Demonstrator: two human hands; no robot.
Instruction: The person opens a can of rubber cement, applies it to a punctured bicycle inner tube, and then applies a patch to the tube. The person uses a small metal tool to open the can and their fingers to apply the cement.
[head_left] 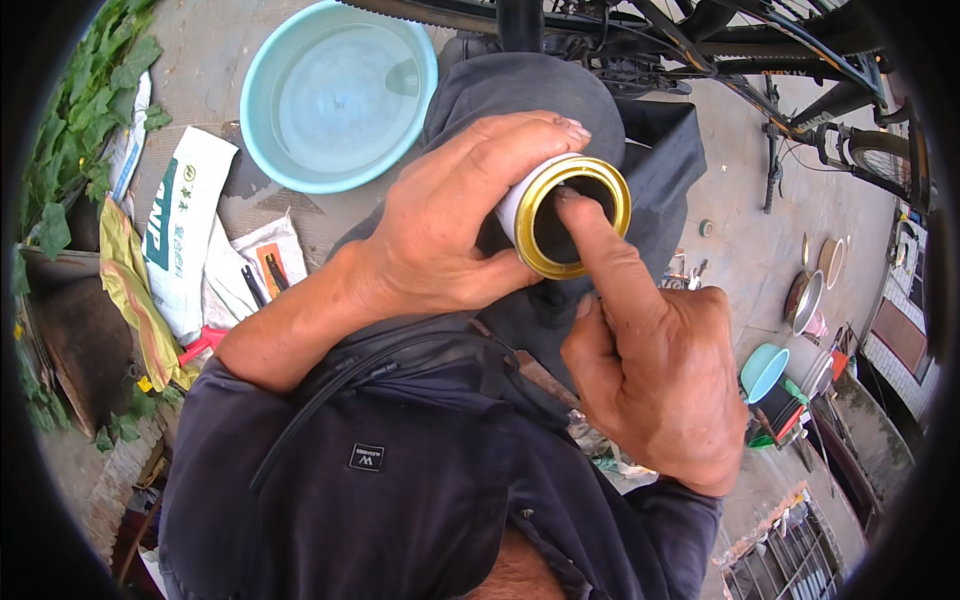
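A small round tin can (526, 232) with a gold rim and a pale outside is tilted, its open mouth facing me. My left hand (450, 220) wraps round the can's side, fingers over the top and thumb beneath. From the right, my right hand (655, 375) reaches in with its index finger through the mouth. The thumb and other fingers of that hand are curled, with nothing visible in them. The fingertip meets the dark inside near the upper rim; what lies deeper is hidden in shadow. Dark trousers (540, 100) cover my legs behind the can.
Ahead on the left sits a light blue basin (335, 175) of water. A bicycle (800, 70) spans the far right. White and yellow sacks (185, 235) lie at left beside leafy plants (75, 110). A turquoise bowl (765, 372) and other containers stand to the right.
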